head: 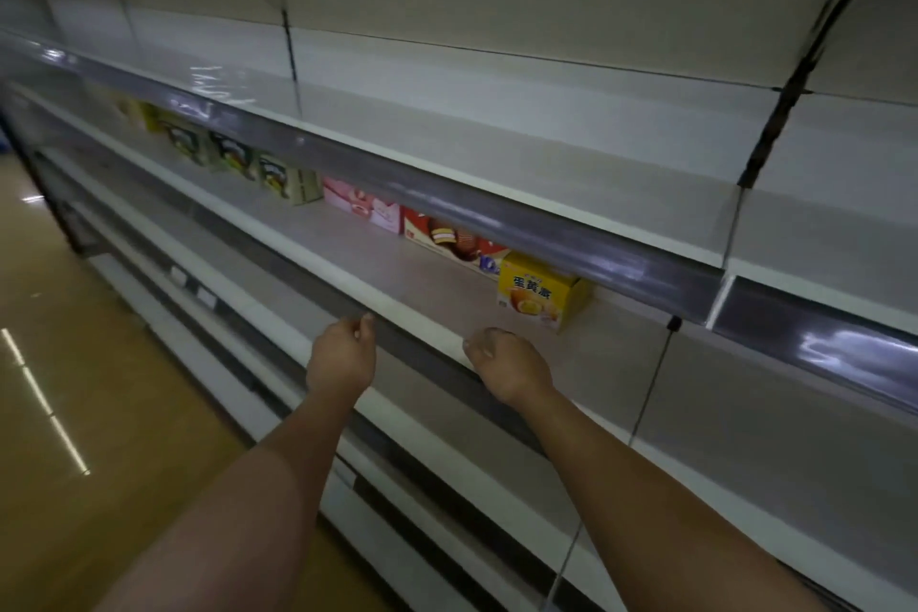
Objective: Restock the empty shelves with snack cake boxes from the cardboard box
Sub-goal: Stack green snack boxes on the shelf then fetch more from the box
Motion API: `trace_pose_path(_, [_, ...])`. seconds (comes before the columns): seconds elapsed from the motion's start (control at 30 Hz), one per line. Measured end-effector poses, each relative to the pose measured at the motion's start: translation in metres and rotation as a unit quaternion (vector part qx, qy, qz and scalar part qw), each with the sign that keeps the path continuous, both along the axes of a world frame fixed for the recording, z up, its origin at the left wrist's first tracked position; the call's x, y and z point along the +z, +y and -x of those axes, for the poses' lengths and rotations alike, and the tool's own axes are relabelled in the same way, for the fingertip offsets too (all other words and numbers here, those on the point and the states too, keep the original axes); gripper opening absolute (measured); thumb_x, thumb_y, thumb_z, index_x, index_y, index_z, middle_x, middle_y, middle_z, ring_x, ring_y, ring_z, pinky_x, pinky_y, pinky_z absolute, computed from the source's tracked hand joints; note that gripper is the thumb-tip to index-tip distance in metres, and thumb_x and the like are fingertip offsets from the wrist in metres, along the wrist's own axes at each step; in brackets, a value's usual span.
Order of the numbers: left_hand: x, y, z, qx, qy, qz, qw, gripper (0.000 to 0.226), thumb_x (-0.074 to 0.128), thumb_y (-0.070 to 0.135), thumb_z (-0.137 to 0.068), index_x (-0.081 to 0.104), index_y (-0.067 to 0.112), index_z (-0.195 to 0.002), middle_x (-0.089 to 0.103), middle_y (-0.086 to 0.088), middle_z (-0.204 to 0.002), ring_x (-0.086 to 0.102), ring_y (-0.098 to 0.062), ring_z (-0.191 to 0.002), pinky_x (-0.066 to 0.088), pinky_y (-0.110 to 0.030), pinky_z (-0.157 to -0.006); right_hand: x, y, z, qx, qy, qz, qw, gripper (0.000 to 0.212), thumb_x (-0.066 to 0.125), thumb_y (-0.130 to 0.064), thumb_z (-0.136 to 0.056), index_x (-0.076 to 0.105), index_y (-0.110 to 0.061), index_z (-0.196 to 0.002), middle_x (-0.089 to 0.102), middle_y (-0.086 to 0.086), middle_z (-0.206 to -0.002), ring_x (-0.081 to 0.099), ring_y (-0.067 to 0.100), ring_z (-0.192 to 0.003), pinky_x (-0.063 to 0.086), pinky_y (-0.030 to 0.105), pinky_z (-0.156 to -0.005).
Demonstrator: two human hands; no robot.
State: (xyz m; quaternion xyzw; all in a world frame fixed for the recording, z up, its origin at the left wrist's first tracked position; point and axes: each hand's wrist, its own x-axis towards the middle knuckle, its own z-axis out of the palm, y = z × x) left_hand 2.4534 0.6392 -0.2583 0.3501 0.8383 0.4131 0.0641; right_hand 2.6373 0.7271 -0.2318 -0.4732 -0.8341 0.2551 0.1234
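Yellow snack cake box point(539, 291) upright on shelf point(422, 273), just beyond right hand point(511, 370); left hand point(343, 358) beside; both loosely curled, empty.

The price rail point(497, 209) of the upper shelf covers the tops of the snack cake boxes behind it: the red chocolate pie box point(449, 239) and the pink box point(362, 204) show only their lower halves, and the yellow egg yolk pie box point(539, 291) loses its top right corner. The green boxes point(233, 159) farther left are smeared by blur, their print unreadable. On the left hand point(343, 355) and the right hand point(506, 365) only the backs show; the fingers curl away, so what their grip closes on cannot be told. Small tags point(191, 286) on a lower shelf edge are too tiny to read. Both arms are cut by the bottom edge.
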Motion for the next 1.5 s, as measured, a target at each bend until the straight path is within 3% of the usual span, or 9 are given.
trace_pose_path(0.13, [-0.01, -0.038, 0.021, 0.027, -0.015, 0.03, 0.999, 0.047, 0.033, 0.041, -0.101, 0.06, 0.004, -0.111, 0.064, -0.018, -0.101, 0.059, -0.033, -0.095, 0.042, -0.032, -0.072, 0.003, -0.021, 0.035, 0.036, 0.014, -0.014, 0.999, 0.057, 0.042, -0.047, -0.097, 0.047, -0.008, -0.138, 0.05, 0.01, -0.14, 0.047, 0.026, -0.127, 0.039, 0.03, -0.098])
trace_pose_path(0.23, [-0.022, -0.07, 0.035, 0.04, -0.048, 0.076, 0.995, 0.052, 0.03, 0.044, -0.101, 0.058, 0.004, -0.119, 0.062, -0.017, -0.111, 0.057, -0.033, -0.104, 0.046, -0.033, -0.083, -0.003, -0.036, 0.062, 0.08, 0.002, 0.002, 0.997, 0.058, 0.042, -0.047, -0.097, 0.044, -0.01, -0.141, 0.048, 0.009, -0.143, 0.045, 0.025, -0.13, 0.039, 0.032, -0.103])
trace_pose_path(0.4, [-0.052, -0.132, 0.057, 0.091, -0.146, 0.116, 0.978, 0.052, 0.032, 0.044, -0.101, 0.052, 0.006, -0.13, 0.057, -0.015, -0.129, 0.052, -0.034, -0.12, 0.042, -0.035, -0.099, -0.029, -0.057, 0.096, 0.151, -0.029, -0.115, 0.981, 0.039, 0.048, -0.033, -0.094, 0.061, -0.005, -0.118, 0.061, 0.012, -0.115, 0.054, 0.029, -0.112, 0.044, 0.031, -0.09])
trace_pose_path(0.57, [-0.069, -0.188, 0.06, 0.192, -0.176, 0.185, 0.948, 0.063, 0.024, 0.053, -0.1, 0.043, 0.01, -0.141, 0.049, -0.018, -0.14, 0.045, -0.034, -0.129, 0.035, -0.039, -0.107, -0.047, -0.089, 0.124, 0.215, -0.017, -0.058, 0.975, 0.051, 0.044, -0.04, -0.098, 0.049, -0.005, -0.135, 0.053, 0.011, -0.136, 0.049, 0.027, -0.122, 0.04, 0.032, -0.099])
trace_pose_path(0.73, [-0.076, -0.235, 0.03, 0.287, -0.139, 0.197, 0.927, 0.056, 0.026, 0.048, -0.101, 0.052, 0.009, -0.131, 0.056, -0.02, -0.13, 0.05, -0.035, -0.122, 0.04, -0.039, -0.1, -0.066, -0.129, 0.146, 0.324, -0.044, -0.002, 0.945, 0.059, 0.041, -0.046, -0.098, 0.038, -0.011, -0.145, 0.044, 0.01, -0.146, 0.046, 0.026, -0.129, 0.04, 0.032, -0.102])
trace_pose_path(1.03, [-0.084, -0.331, -0.064, 0.461, -0.115, 0.167, 0.864, 0.045, 0.036, 0.046, -0.099, 0.058, 0.014, -0.121, 0.058, -0.013, -0.121, 0.051, -0.032, -0.117, 0.04, -0.037, -0.097, -0.09, -0.24, 0.143, 0.5, -0.11, 0.033, 0.858, 0.058, 0.041, -0.049, -0.097, 0.044, -0.011, -0.141, 0.049, 0.011, -0.141, 0.05, 0.029, -0.124, 0.045, 0.035, -0.098])
trace_pose_path(1.27, [-0.067, -0.41, -0.115, 0.589, 0.009, 0.128, 0.798, 0.025, 0.044, 0.031, -0.097, 0.06, 0.012, -0.1, 0.059, -0.008, -0.101, 0.052, -0.026, -0.099, 0.04, -0.037, -0.077, -0.094, -0.331, 0.12, 0.598, -0.122, 0.08, 0.788, 0.058, 0.044, -0.049, -0.096, 0.042, -0.014, -0.142, 0.05, 0.009, -0.142, 0.049, 0.026, -0.128, 0.04, 0.034, -0.104])
trace_pose_path(1.37, [-0.058, -0.438, -0.131, 0.628, 0.036, 0.114, 0.769, 0.023, 0.043, 0.032, -0.097, 0.059, 0.016, -0.104, 0.058, -0.001, -0.103, 0.05, -0.02, -0.099, 0.039, -0.033, -0.074, -0.089, -0.368, 0.105, 0.619, -0.102, 0.143, 0.766, 0.052, 0.046, -0.042, -0.098, 0.044, -0.01, -0.139, 0.053, 0.009, -0.137, 0.052, 0.025, -0.123, 0.042, 0.033, -0.098])
trace_pose_path(1.5, [-0.054, -0.484, -0.154, 0.694, 0.065, 0.132, 0.705, 0.031, 0.051, 0.028, -0.094, 0.056, 0.015, -0.121, 0.056, -0.005, -0.115, 0.048, -0.021, -0.106, 0.04, -0.033, -0.086, -0.092, -0.415, 0.087, 0.611, -0.093, 0.221, 0.755, 0.037, 0.047, -0.036, -0.099, 0.056, -0.01, -0.122, 0.062, 0.008, -0.122, 0.058, 0.019, -0.104, 0.043, 0.028, -0.083])
